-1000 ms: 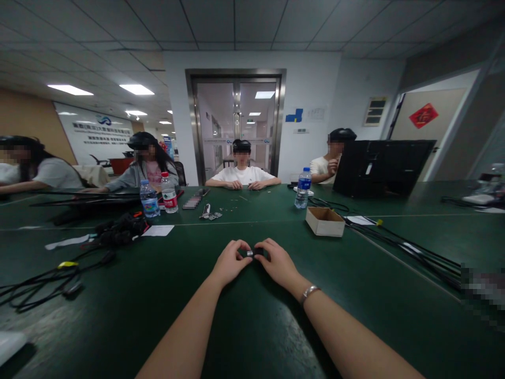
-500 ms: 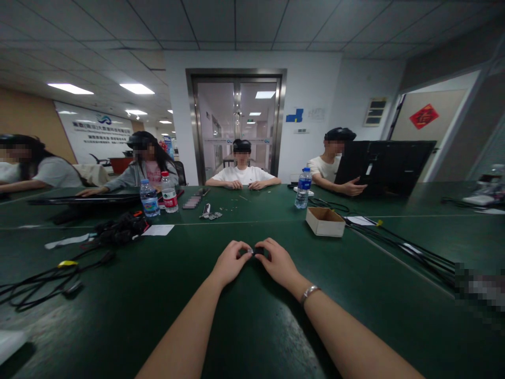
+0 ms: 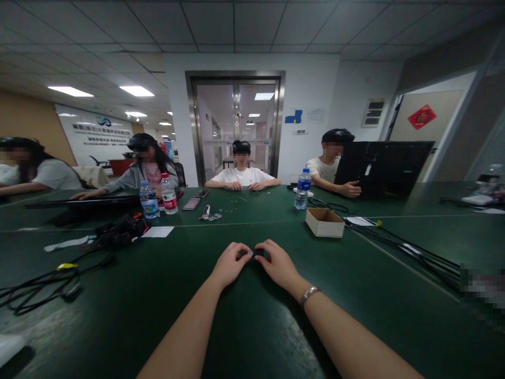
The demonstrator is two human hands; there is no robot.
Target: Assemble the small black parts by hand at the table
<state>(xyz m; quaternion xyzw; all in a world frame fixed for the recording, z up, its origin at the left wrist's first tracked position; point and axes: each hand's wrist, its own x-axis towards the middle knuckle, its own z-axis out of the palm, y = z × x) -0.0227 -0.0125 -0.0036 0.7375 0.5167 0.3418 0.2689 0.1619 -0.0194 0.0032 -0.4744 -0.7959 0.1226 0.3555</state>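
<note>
Just above the green table (image 3: 252,326), my two hands meet almost fingertip to fingertip. My left hand (image 3: 232,265) pinches a small silvery piece (image 3: 250,253) between thumb and forefinger. A small black piece (image 3: 259,252) is held in the pinch of my right hand (image 3: 279,261), on whose wrist is a silver bracelet. The two pieces lie end to end and look to be touching; whether they are joined I cannot tell. Fingers cover most of both, and they are too small to name.
An open cardboard box (image 3: 324,223) stands right of my hands, near a water bottle (image 3: 302,189). Black cables (image 3: 410,250) run along the right; more cables (image 3: 51,281) lie left. Small metal parts (image 3: 211,215) lie beyond my hands. Several people sit around the table.
My hands keep the same pinch and have hardly moved. The view has shifted very slightly. At the right, a person's hand on the black monitor has moved a little left.
</note>
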